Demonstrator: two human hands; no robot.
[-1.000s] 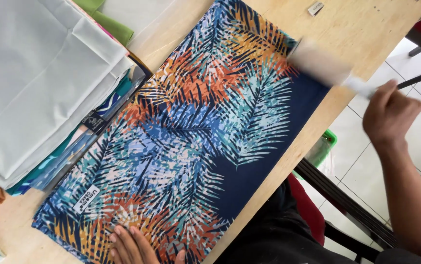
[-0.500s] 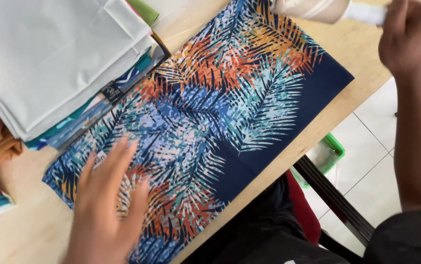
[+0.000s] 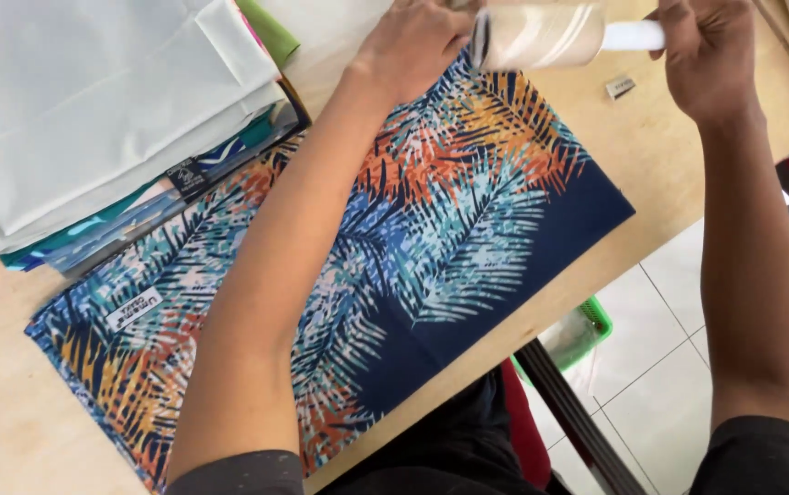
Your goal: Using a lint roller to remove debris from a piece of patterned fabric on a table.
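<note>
**A:** We had both hands up at twelve o'clock there. Our right hand [image 3: 701, 55] was closed around the white handle [image 3: 634, 35] of a lint roller [image 3: 541, 35], fist tight, the roller's pale drum lying sideways just above the far edge of the cloth.

**B:** And our left hand [image 3: 413, 46] sat right against the drum's left end, fingers curled at it. Whether those fingers were pinching the roller's sheet or only touching it, we could not tell; the drum hid the fingertips.

**A:** Beneath, we saw the folded palm-leaf fabric [image 3: 468, 229], navy with orange, blue and teal fronds, stretched flat on the wooden table [image 3: 678, 156] from seven o'clock up towards one o'clock. Our left forearm crossed right over its middle.

**B:** A small white label [image 3: 134, 309] showed on the cloth at eight o'clock. At ten o'clock we had a stack of folded fabrics [image 3: 92, 110], pale grey on top, its edge overlapping the printed cloth.

**A:** A small metal clip [image 3: 620, 87] lay on the bare wood at one o'clock, just beside our right hand. At four o'clock, below the table edge, a green basket [image 3: 596, 321] sat on the tiled floor.
</note>
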